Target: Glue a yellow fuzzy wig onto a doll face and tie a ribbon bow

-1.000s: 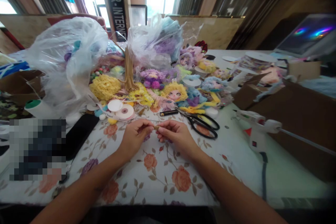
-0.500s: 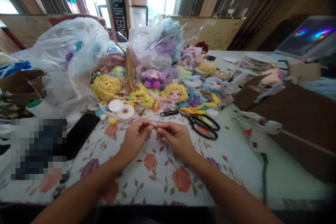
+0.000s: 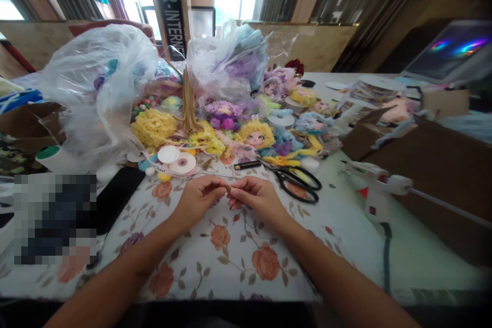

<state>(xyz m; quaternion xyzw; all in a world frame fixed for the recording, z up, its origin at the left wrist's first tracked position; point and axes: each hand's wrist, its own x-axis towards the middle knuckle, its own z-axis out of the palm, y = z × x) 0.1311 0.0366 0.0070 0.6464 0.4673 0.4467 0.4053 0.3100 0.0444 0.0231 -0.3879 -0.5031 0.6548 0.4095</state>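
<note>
Over the floral tablecloth [image 3: 220,266], my left hand [image 3: 200,196] and my right hand [image 3: 257,196] meet at the fingertips. Pinched between them is a small brownish-gold piece [image 3: 229,189], mostly covered by the fingers; its kind is too small to make out. Black-handled scissors [image 3: 298,184] lie just beyond my right hand, with a small black stick [image 3: 247,165] by their blades. Past the hands sits a doll head with curly yellow hair [image 3: 255,136]. Ribbon rolls [image 3: 182,163] lie beyond my left hand.
A black phone [image 3: 120,200] lies at left. A white glue gun [image 3: 378,189] stands at right before a cardboard box [image 3: 430,184]. Yarn pieces, a yellow fluffy bundle [image 3: 154,128], gold cords [image 3: 189,102] and clear plastic bags [image 3: 111,77] crowd the back.
Both hands stay together, but the fingertips have shifted slightly and now cover more of the small piece. The left hand has moved a little to the right.
</note>
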